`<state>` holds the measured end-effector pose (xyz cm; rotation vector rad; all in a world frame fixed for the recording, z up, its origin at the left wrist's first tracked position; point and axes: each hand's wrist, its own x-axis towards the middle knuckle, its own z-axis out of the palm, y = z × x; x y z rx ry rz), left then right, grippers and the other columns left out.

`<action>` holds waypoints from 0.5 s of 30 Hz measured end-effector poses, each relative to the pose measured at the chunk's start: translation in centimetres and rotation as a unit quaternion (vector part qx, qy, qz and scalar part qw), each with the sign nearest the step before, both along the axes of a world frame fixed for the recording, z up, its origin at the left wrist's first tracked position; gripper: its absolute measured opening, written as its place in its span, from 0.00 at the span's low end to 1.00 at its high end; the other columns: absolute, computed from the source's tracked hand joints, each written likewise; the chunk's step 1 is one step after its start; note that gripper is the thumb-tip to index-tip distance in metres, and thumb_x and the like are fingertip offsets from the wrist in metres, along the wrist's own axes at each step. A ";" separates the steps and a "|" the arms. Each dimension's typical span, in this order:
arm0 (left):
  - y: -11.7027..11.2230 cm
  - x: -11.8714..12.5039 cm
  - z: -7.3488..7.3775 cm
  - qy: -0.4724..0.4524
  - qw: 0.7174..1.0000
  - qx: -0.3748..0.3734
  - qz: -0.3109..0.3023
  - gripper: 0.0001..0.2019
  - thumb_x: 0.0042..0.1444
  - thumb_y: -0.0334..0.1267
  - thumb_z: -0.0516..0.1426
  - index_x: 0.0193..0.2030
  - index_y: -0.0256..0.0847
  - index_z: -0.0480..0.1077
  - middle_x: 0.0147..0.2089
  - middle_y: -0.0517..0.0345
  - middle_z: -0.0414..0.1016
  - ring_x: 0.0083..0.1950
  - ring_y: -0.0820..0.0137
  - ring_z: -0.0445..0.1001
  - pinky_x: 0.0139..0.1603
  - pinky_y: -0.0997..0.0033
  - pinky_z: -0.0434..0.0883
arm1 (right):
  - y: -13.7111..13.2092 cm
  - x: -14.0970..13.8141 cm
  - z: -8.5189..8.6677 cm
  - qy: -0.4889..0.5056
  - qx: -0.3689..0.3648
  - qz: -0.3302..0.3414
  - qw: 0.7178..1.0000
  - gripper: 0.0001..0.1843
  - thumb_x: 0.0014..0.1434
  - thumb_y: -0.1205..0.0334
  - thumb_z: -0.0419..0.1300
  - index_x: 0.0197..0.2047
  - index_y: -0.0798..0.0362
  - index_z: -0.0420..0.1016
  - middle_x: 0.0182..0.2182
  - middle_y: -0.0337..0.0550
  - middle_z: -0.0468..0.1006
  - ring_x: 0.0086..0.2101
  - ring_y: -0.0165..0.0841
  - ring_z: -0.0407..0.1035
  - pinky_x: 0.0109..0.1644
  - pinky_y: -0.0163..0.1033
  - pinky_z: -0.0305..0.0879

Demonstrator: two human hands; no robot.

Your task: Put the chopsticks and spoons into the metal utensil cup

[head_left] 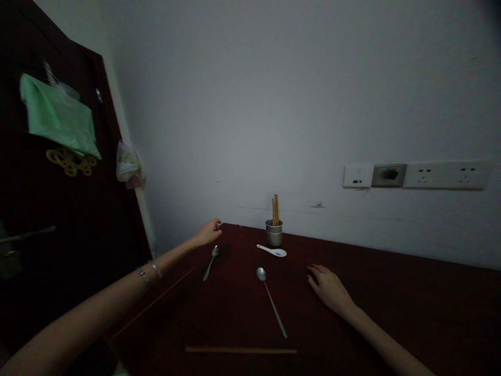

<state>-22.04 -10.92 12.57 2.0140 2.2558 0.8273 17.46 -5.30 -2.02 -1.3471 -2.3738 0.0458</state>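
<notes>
My left hand (209, 233) reaches over the table's far left corner, its fingers loosely bent and apart, with nothing visible in them. Closest to it lies a short metal spoon (212, 262), bowl pointing away from me. My right hand (331, 290) rests palm down on the tabletop, fingers spread a little and holding nothing. Left of that hand are a long-handled metal spoon (274, 306) and a white ceramic soup spoon (274, 251). Behind the ceramic spoon, a metal holder (274, 237) stands upright with several chopsticks (276, 210) in it.
A chopstick (240, 350) lies crosswise near me on the dark red table (376, 303). A thin reddish strip (152, 304), perhaps another chopstick, runs along the left side. The wall with sockets (444, 175) bounds the back; a dark door (78, 224) stands left.
</notes>
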 end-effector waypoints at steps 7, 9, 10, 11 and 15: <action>8.7 6.5 -1.2 -0.106 0.991 0.023 -0.075 0.22 0.47 0.33 0.54 0.51 0.30 0.61 0.40 0.48 0.72 0.37 0.69 0.70 0.38 0.73 0.65 | -0.2 -0.2 0.1 0.016 -0.015 -0.016 1.000 0.23 0.58 0.59 0.45 0.52 0.60 0.68 0.53 0.56 0.66 0.55 0.43 0.57 0.57 0.48 0.52; 11.2 8.3 -1.5 -0.136 0.987 0.022 -0.081 0.23 0.46 0.31 0.55 0.51 0.29 0.61 0.40 0.48 0.72 0.37 0.70 0.69 0.37 0.74 0.65 | -0.3 -0.2 0.3 0.013 -0.019 -0.021 1.000 0.23 0.58 0.59 0.45 0.52 0.60 0.68 0.53 0.55 0.66 0.55 0.43 0.57 0.57 0.47 0.51; 12.4 9.2 -1.7 -0.152 0.985 0.022 -0.078 0.24 0.46 0.30 0.55 0.52 0.29 0.61 0.40 0.48 0.72 0.38 0.70 0.69 0.37 0.75 0.64 | -0.4 -0.3 0.5 0.012 -0.022 -0.023 0.999 0.23 0.58 0.60 0.45 0.52 0.59 0.68 0.53 0.54 0.66 0.55 0.42 0.57 0.57 0.47 0.51; 13.5 10.0 -1.9 -0.169 0.983 0.023 -0.074 0.24 0.45 0.28 0.55 0.52 0.29 0.61 0.41 0.47 0.71 0.38 0.70 0.69 0.38 0.75 0.64 | -0.4 -0.3 0.6 0.011 -0.024 -0.025 0.999 0.23 0.58 0.60 0.45 0.52 0.59 0.68 0.53 0.53 0.66 0.55 0.42 0.57 0.57 0.47 0.51; 17.7 12.3 -2.5 -0.217 0.974 0.023 -0.054 0.28 0.42 0.24 0.55 0.55 0.25 0.58 0.48 0.40 0.68 0.43 0.67 0.68 0.40 0.74 0.63 | -0.6 -0.3 1.0 0.015 -0.023 -0.032 0.999 0.23 0.58 0.59 0.45 0.51 0.58 0.69 0.52 0.52 0.67 0.53 0.42 0.58 0.55 0.46 0.52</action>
